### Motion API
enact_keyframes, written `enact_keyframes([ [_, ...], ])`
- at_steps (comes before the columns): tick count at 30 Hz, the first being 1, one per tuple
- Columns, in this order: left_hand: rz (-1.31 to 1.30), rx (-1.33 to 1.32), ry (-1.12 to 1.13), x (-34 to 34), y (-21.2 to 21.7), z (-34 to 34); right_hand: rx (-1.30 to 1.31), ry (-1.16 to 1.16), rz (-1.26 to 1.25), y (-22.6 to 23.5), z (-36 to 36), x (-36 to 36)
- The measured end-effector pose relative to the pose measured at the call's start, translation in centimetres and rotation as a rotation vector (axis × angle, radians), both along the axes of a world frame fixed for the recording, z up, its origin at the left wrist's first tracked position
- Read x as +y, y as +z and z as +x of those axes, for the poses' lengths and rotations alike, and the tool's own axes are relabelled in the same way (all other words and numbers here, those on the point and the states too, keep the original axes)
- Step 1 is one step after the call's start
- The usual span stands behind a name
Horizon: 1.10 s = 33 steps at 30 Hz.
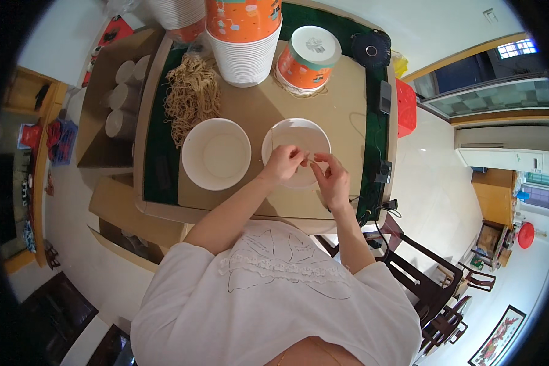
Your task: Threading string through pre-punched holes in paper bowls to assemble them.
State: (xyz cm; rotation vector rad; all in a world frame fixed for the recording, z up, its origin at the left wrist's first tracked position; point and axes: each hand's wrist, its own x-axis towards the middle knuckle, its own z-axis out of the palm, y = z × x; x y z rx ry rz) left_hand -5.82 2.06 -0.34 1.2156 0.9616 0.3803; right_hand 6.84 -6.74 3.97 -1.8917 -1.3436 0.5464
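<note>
As L hand (285,162) curls, R hand (333,182) faces it.

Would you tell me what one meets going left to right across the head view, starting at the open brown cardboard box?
Open brown cardboard box, round white open tub, left hand, right hand, dark rectangular device, red plastic item.

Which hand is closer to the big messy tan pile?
The left hand. It is to the right of the tangled tan pile and nearer the body. The right hand is farther right still, so farther from the pile.
</note>
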Motion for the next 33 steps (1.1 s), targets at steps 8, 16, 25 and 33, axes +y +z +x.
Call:
enact_keyframes([
  [8,-0.044,-0.062,0.002,-0.3,0.2,0.1,0.150,0.005,0.049,-0.2,0.0,0.0],
  [16,-0.068,-0.072,0.044,-0.3,0.9,0.1,0.264,-0.035,0.012,-1.6,0.6,-0.3],
  [25,-0.268,-0.261,0.118,-0.2,2.4,-0.3,0.397,-0.046,0.008,-3.0,0.9,-0.5],
  [33,0.323,-0.149,0.019,-0.6,0.4,-0.6,0.301,-0.046,-0.033,-1.5,0.2,-0.3],
])
